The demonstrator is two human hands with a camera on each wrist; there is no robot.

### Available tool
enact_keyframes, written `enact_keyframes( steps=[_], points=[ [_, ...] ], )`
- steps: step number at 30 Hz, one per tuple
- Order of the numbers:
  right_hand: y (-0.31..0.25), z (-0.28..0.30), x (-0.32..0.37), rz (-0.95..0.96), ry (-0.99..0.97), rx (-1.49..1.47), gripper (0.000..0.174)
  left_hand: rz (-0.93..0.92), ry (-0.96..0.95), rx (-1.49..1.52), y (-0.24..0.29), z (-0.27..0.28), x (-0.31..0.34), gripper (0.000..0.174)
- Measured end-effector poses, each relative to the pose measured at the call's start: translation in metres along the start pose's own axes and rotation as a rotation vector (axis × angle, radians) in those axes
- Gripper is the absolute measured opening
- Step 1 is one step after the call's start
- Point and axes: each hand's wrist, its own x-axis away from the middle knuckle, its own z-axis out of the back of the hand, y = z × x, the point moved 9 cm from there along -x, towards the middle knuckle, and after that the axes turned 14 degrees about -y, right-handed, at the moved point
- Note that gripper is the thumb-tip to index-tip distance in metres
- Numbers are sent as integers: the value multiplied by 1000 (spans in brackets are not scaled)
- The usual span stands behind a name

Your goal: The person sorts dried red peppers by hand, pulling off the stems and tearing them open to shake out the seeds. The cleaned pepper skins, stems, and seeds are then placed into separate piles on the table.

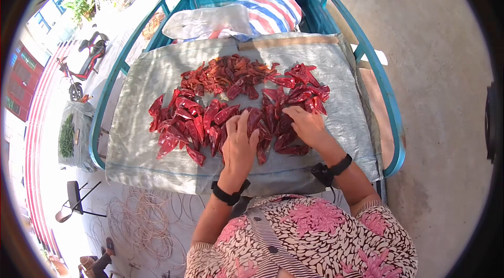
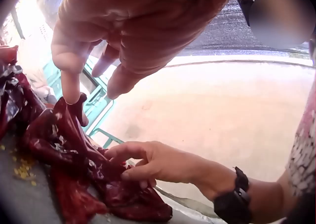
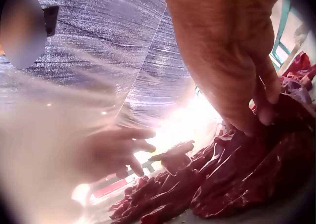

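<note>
Glossy dried red chili peppers point(image 1: 191, 126) lie in a loose band across a grey woven sheet point(image 1: 336, 152). Over the middle of that band my left hand point(image 1: 241, 147) reaches with its fingers spread and fairly straight. In the left wrist view, one fingertip of the left hand point(image 2: 123, 36) comes right down on the tip of a dark red pepper point(image 2: 69, 125). My right hand point(image 1: 312, 128) is at the right part of the band. Its bent index finger and thumb pinch at a pepper point(image 3: 247, 165), partly hiding it. Small yellow seeds point(image 2: 23, 172) are scattered beside the peppers.
Behind the band sits a heap of smaller, browner pepper pieces point(image 1: 231, 70). Teal cart rails point(image 1: 380, 84) flank the sheet, with a striped bag point(image 1: 273, 10) at the back. On the left stand a scooter point(image 1: 86, 60) and a black folding stool point(image 1: 76, 196); coiled cords point(image 1: 139, 220) lie on the ground.
</note>
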Motion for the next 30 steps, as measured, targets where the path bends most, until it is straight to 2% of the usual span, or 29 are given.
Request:
enact_keyframes(
  steps=[4, 8, 10, 14, 16, 17, 18, 21, 22, 25, 30],
  points=[
    [8, 0, 0, 9, -11, -61, 29, 33, -81, 31, -5, -16, 16, 45],
    [9, 18, 8, -10, 4, -208, 23, -25, -55, 63, 0, -21, 26, 43],
    [-3, 32, 11, 87, 32, -305, 23, -1, -84, 156, 11, -19, 29, 42],
    [-43, 43, 20, 302, 72, -404, 23, -122, -52, 128, 32, -18, 23, 30],
    [-51, 40, 22, 318, 32, -495, 23, -186, -102, 91, 27, -27, 18, 24],
    [-54, 38, 23, 329, 11, -537, 23, -187, -68, 59, 24, -24, 17, 23],
    [-34, 25, 23, 57, -15, -707, 24, -188, -34, 26, 24, -17, 16, 22],
    [-3, 1, 34, -112, 43, -413, 26, -91, 25, 64, 10, 2, 9, 22],
    [-4, -2, 40, -118, 76, -320, 27, -42, 32, 96, 3, 6, 6, 22],
    [-19, -11, 42, -19, 109, -71, 27, -238, 180, 68, -1, 13, -8, 26],
    [-21, -12, 42, -74, 47, -139, 25, -111, 58, 159, -8, 8, -14, 34]
  ],
)
